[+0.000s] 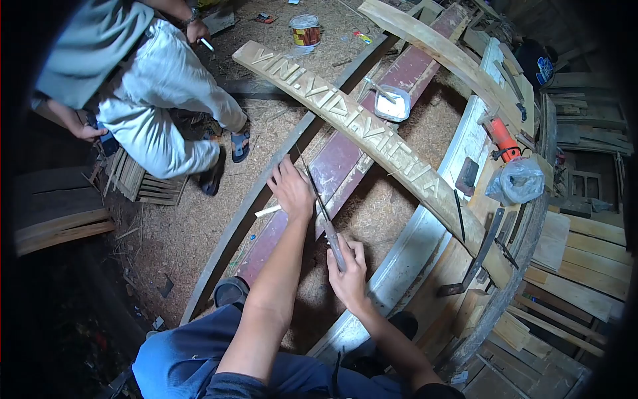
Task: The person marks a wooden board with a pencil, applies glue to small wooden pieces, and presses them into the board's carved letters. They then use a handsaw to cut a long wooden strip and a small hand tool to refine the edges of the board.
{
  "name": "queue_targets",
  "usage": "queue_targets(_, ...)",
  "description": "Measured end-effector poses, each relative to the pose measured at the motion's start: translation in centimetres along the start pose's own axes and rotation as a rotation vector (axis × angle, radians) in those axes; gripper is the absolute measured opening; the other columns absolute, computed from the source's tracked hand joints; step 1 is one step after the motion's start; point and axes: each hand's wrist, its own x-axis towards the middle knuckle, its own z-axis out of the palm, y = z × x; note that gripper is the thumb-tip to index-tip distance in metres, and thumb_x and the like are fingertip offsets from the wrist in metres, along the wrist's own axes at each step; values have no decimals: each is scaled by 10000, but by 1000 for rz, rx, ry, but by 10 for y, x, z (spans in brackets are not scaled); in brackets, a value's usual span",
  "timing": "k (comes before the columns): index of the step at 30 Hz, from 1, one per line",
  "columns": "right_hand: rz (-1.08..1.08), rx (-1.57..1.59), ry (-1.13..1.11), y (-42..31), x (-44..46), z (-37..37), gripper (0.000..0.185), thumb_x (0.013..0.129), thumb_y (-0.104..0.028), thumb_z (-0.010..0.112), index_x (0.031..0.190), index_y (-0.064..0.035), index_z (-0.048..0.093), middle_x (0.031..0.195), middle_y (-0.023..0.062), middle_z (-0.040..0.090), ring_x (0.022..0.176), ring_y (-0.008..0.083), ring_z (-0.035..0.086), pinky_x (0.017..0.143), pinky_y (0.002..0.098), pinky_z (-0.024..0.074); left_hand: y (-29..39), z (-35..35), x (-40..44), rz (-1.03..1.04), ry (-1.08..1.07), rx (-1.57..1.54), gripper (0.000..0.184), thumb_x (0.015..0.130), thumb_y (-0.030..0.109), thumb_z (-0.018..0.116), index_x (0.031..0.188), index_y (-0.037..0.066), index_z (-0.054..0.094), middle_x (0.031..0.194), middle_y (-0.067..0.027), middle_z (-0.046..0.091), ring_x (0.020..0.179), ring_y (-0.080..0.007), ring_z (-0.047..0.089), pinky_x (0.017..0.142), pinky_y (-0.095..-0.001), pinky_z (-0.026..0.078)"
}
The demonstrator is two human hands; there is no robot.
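My right hand (347,271) is wrapped round the grey-brown handle (335,247) of a tool with a long, narrow dark blade (316,188); whether it is a saw or a knife I cannot tell. Just left of the blade, my left hand (292,189) rests with fingers stretched out over the maroon board (333,161). A small pale wood strip (268,211) pokes out beside its wrist; any contact with it is hidden. Beyond both hands, a wooden plank (359,133) with raised letters lies across the maroon board.
A white plastic tub (392,104) with a stick in it sits behind the lettered plank. At right are an orange power tool (504,140), a plastic bag (522,179) and a metal square (475,261). Another person (156,93) is at upper left, near a paint bucket (305,31).
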Motion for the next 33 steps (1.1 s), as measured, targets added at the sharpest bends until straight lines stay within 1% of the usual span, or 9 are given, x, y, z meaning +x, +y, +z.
queue_targets(2, 17, 1, -18, -1, 5, 2, 446, 967, -111, 706, 1394, -28, 604, 1102, 219, 579, 923, 377, 651, 777, 469, 548, 1, -1, -2, 0, -8, 5, 477, 939, 180, 575, 1395, 41, 563, 1310, -139, 660, 1328, -288, 531, 1101, -449, 354)
queue_targets(3, 27, 14, -20, -1, 10, 6, 451, 967, -112, 706, 1398, -29, 604, 1101, 219, 579, 928, 377, 653, 788, 463, 550, 3, -6, -3, -8, -30, -17, 442, 984, 180, 581, 1403, 47, 539, 1314, -148, 657, 1324, -302, 535, 1117, -469, 340)
queue_targets(16, -18, -15, 9, 3, -1, 1, 450, 969, -95, 696, 1407, -49, 601, 1083, 211, 582, 889, 369, 661, 746, 449, 552, 3, -6, -4, 2, 11, 0, 413, 991, 190, 568, 1380, 53, 573, 1293, -128, 669, 1276, -313, 552, 1093, -473, 364)
queue_targets(17, 47, 19, -23, 3, -6, -2, 446, 972, -103, 695, 1405, -48, 600, 1080, 214, 580, 890, 375, 659, 752, 452, 551, 2, -5, -2, 1, 13, -2, 413, 991, 190, 568, 1380, 53, 573, 1293, -128, 669, 1276, -313, 552, 1093, -473, 364)
queue_targets(22, 60, 39, -35, -2, 13, 4, 443, 970, -112, 703, 1396, -44, 605, 1085, 212, 576, 913, 376, 659, 799, 457, 549, 2, -3, -5, -3, 14, -23, 402, 995, 192, 563, 1372, 53, 574, 1306, -130, 664, 1291, -308, 547, 1090, -468, 363)
queue_targets(26, -26, -3, 18, 1, 4, 0, 444, 974, -114, 697, 1401, -46, 598, 1077, 207, 582, 907, 389, 654, 792, 469, 545, 5, -5, -1, -11, -7, -8, 408, 997, 192, 563, 1381, 54, 570, 1297, -128, 669, 1292, -307, 547, 1088, -466, 365)
queue_targets(30, 41, 28, -28, -1, 13, 2, 448, 975, -120, 701, 1404, -44, 596, 1084, 209, 581, 902, 378, 653, 784, 459, 543, 4, -5, -7, 4, -26, -1, 408, 1001, 201, 560, 1384, 59, 567, 1280, -126, 673, 1278, -302, 550, 1085, -469, 364)
queue_targets(32, 42, 46, -28, -1, 7, 2, 441, 977, -124, 702, 1397, -41, 599, 1081, 211, 582, 893, 374, 652, 772, 451, 544, 2, -2, -3, -53, -42, -42, 420, 976, 193, 551, 1371, 53, 576, 1305, -115, 657, 1313, -287, 528, 1091, -453, 354)
queue_targets(33, -40, -15, 16, 0, 5, -3, 443, 977, -125, 701, 1399, -39, 596, 1085, 217, 585, 898, 381, 653, 769, 454, 545, 3, -3, -3, -37, -43, -17, 406, 984, 192, 549, 1361, 46, 581, 1305, -114, 660, 1313, -289, 527, 1094, -455, 352)
